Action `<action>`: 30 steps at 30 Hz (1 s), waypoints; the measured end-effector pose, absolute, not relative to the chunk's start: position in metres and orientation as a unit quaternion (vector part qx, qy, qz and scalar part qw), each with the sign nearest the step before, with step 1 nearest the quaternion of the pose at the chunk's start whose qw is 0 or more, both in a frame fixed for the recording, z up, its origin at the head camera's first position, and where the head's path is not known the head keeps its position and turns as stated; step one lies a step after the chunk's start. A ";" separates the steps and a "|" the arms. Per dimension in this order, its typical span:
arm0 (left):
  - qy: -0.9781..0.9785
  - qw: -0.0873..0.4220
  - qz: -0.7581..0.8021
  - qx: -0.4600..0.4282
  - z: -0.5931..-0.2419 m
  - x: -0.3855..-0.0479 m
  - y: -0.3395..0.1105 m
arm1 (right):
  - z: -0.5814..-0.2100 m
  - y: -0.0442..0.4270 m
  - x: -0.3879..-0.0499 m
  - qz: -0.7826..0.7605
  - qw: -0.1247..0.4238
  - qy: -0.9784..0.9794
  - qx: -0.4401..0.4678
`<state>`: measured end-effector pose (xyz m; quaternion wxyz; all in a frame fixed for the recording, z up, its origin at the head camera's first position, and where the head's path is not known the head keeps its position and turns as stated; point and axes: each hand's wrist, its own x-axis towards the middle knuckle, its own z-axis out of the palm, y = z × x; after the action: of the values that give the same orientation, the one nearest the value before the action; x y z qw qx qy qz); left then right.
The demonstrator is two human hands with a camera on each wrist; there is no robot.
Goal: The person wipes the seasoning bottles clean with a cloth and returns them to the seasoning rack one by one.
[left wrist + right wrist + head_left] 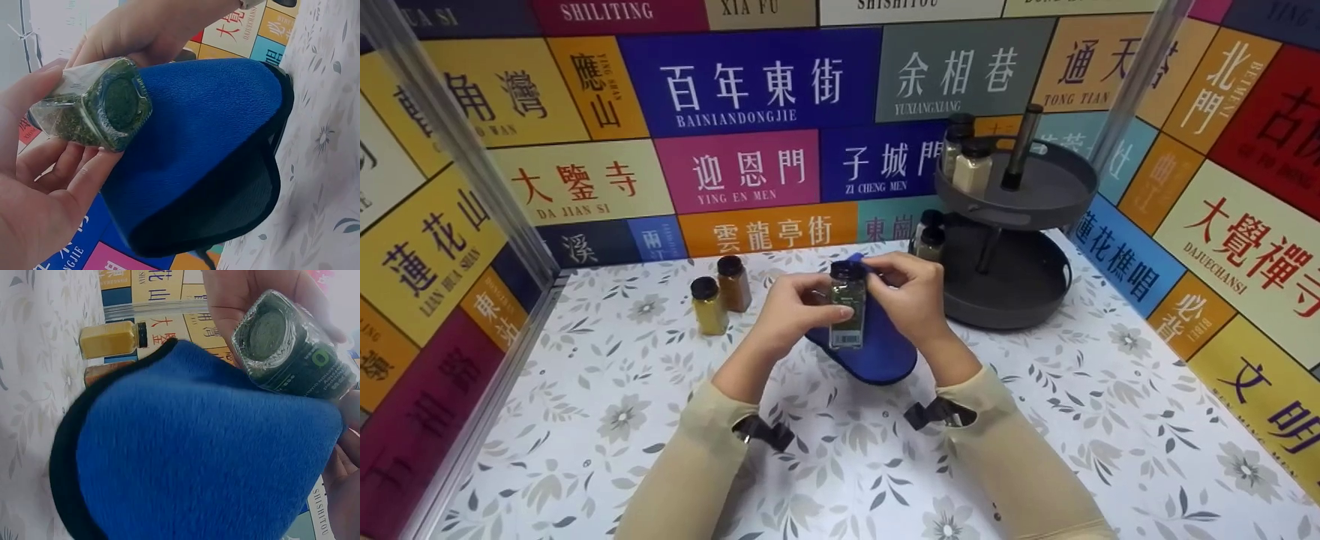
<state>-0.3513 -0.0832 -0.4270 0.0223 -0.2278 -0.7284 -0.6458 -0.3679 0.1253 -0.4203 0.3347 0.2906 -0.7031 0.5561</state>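
My left hand [799,307] grips a clear square spice jar [847,315] with a black lid and green dried herbs inside, held upright above the table. In the left wrist view the base of the jar [118,104] faces the camera, fingers and thumb on its sides. My right hand [911,296] pinches a blue cloth [885,349] with dark edging near the jar's lid. The cloth hangs down behind the jar. In the right wrist view the cloth [202,455] covers much of the scene and partly hides the right fingers.
A yellow spice jar [709,307] and a reddish-brown one [733,283] stand left of my hands. Right of them is a dark two-tier round rack [1005,315], with jars [971,169] on its upper tier and others on the lower. Panelled walls enclose the flowered tabletop [622,420].
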 end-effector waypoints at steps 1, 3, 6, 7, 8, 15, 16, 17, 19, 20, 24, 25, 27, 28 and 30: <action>-0.727 0.025 -0.648 -0.224 -0.426 -0.351 -0.083 | -0.419 0.125 -0.367 0.557 0.335 -0.702 0.290; -0.723 0.030 -0.656 -0.215 -0.427 -0.352 -0.082 | -0.418 0.125 -0.366 0.557 0.338 -0.701 0.290; -0.711 0.033 -0.675 -0.193 -0.429 -0.354 -0.080 | -0.418 0.125 -0.366 0.549 0.339 -0.705 0.295; -0.709 0.034 -0.680 -0.186 -0.429 -0.355 -0.080 | -0.418 0.125 -0.366 0.546 0.339 -0.707 0.296; -0.706 0.035 -0.685 -0.178 -0.430 -0.355 -0.079 | -0.419 0.125 -0.367 0.541 0.339 -0.709 0.299; -0.656 0.058 -0.746 -0.102 -0.432 -0.361 -0.084 | -0.422 0.122 -0.364 0.492 0.305 -0.736 0.350; -0.644 0.063 -0.756 -0.094 -0.431 -0.361 -0.086 | -0.423 0.122 -0.364 0.484 0.296 -0.740 0.361; -0.633 0.066 -0.766 -0.087 -0.430 -0.362 -0.088 | -0.423 0.121 -0.364 0.477 0.288 -0.744 0.370; -0.620 0.071 -0.777 -0.079 -0.430 -0.363 -0.090 | -0.424 0.121 -0.365 0.467 0.276 -0.748 0.384; -0.617 0.071 -0.780 -0.077 -0.430 -0.363 -0.090 | -0.424 0.121 -0.364 0.462 0.275 -0.749 0.387; -0.629 0.048 -0.771 -0.093 -0.431 -0.363 -0.090 | -0.424 0.121 -0.364 0.457 0.296 -0.748 0.379; -0.634 0.041 -0.765 -0.102 -0.431 -0.362 -0.089 | -0.424 0.122 -0.363 0.458 0.305 -0.746 0.374; -0.648 0.027 -0.751 -0.125 -0.432 -0.361 -0.089 | -0.423 0.122 -0.362 0.466 0.324 -0.739 0.362; -0.655 0.019 -0.743 -0.138 -0.432 -0.361 -0.089 | -0.422 0.122 -0.362 0.471 0.334 -0.734 0.357; -0.665 0.006 -0.729 -0.159 -0.433 -0.361 -0.089 | -0.421 0.121 -0.362 0.484 0.350 -0.723 0.347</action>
<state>-0.3606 -0.0891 -0.4332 0.0059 -0.1592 -0.6654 -0.7293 -0.3623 0.1213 -0.4210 0.3499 0.3470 -0.7233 0.4838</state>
